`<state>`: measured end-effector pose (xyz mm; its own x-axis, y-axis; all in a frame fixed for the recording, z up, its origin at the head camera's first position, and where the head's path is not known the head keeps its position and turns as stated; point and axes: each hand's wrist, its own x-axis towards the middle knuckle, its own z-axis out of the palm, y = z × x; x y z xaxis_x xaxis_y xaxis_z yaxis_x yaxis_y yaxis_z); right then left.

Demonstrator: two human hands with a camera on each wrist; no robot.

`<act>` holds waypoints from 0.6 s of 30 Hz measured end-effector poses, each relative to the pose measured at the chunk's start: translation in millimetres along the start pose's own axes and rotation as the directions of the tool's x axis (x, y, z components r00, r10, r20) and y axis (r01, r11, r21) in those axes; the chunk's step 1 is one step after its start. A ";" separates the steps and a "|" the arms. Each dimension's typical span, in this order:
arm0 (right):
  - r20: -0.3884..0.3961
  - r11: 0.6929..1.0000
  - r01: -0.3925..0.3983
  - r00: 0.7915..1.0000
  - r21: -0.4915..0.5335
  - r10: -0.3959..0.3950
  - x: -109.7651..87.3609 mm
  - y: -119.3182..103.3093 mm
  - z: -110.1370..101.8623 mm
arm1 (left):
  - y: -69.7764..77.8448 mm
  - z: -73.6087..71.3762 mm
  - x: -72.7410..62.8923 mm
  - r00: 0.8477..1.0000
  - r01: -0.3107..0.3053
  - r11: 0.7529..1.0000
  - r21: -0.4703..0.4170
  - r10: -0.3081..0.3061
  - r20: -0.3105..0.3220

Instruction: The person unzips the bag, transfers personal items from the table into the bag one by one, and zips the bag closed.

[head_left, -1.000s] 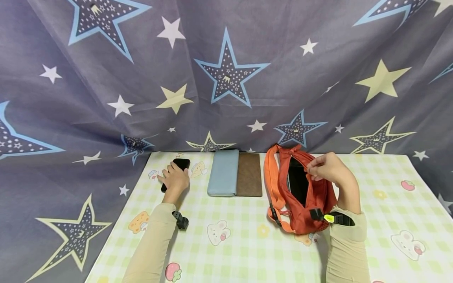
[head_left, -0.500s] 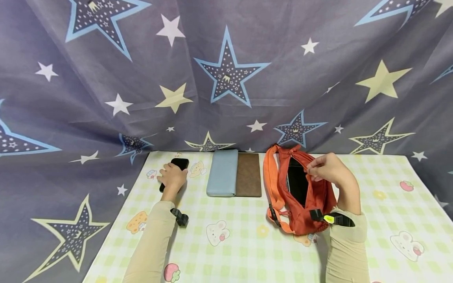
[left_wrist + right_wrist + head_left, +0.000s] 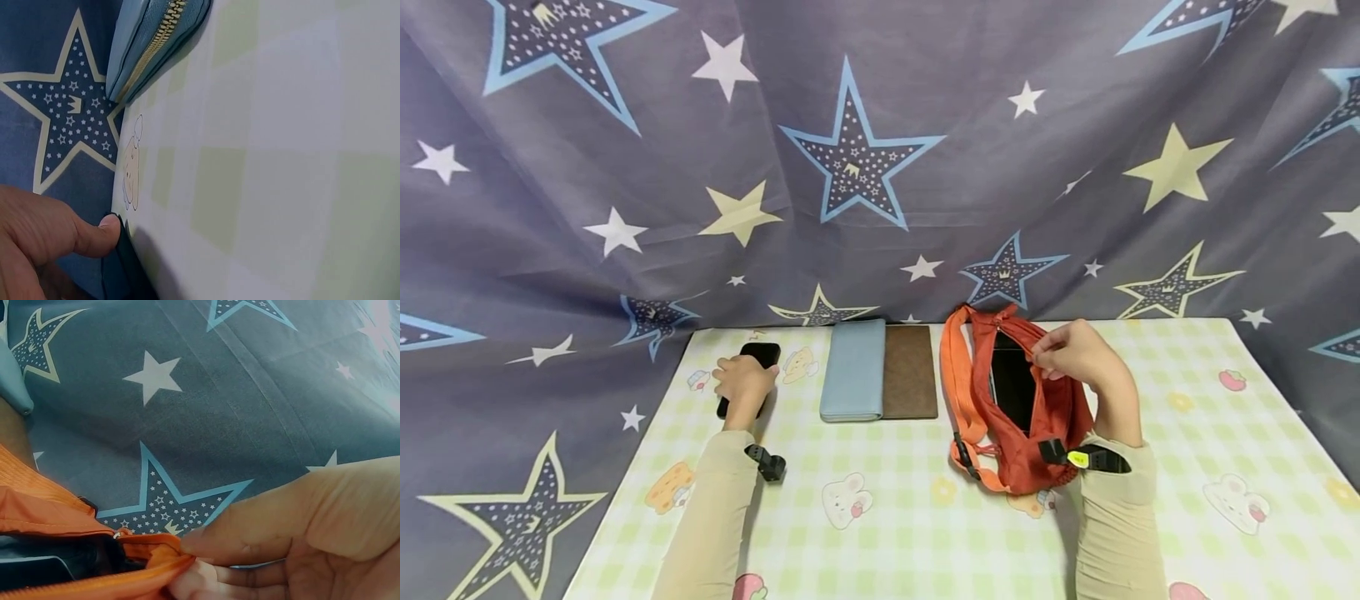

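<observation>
At the left of the table, my left hand point(image 3: 745, 387) lies over a black smartphone point(image 3: 763, 353), thumb along one long edge and fingers at the other. The left wrist view shows the thumb point(image 3: 100, 237) pressed to the phone's dark edge point(image 3: 128, 265). My right hand point(image 3: 1082, 358) pinches the edge of an open orange-red waist bag point(image 3: 1026, 467) between thumb and fingertips, holding its zipped mouth wide. A dark flat thing point(image 3: 1011, 379) shows inside the bag; in the right wrist view it has a pale rim point(image 3: 47, 565).
A light blue zip wallet point(image 3: 853, 371) lies partly over or against a brown flat wallet or notebook point(image 3: 912, 371) between the hands. The bag's orange strap point(image 3: 958, 375) and black buckle point(image 3: 964, 454) lie at its left. A star-print curtain point(image 3: 880, 250) hangs behind the table.
The head view has turned slightly right, so everything sits further left in it. My left fingers have drawn back from the phone's top to its left edge. The right hand keeps its pinch.
</observation>
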<state>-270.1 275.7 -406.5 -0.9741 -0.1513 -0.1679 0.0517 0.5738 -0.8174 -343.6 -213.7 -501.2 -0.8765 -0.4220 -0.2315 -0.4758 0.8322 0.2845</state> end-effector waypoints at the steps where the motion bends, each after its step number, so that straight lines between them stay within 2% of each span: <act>1: -0.004 1.000 -0.004 1.000 0.000 0.004 0.3 -0.7 0.6 | -0.6 -0.5 0.4 1.000 -0.002 1.000 -0.004 0.002 -0.002; 5: -0.018 1.000 -0.008 1.000 0.000 0.008 1.5 -4.3 2.7 | -1.7 -3.2 2.4 1.000 -0.004 1.000 -0.004 0.004 0.000; 13: -0.005 1.000 -0.016 1.000 0.009 0.016 1.2 -8.5 3.0 | -3.2 -4.7 1.8 0.999 0.032 0.999 -0.004 -0.032 -0.031; 18: -0.010 1.000 -0.024 1.000 0.003 0.024 -1.7 -5.6 0.6 | 3.3 -0.9 -0.5 0.998 0.050 0.998 0.024 -0.049 -0.042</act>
<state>-268.5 272.3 -401.9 -0.9747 -0.1296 -0.1822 0.0759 0.5748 -0.8148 -344.8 -211.0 -499.4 -0.8545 -0.4767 -0.2063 -0.5171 0.8186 0.2500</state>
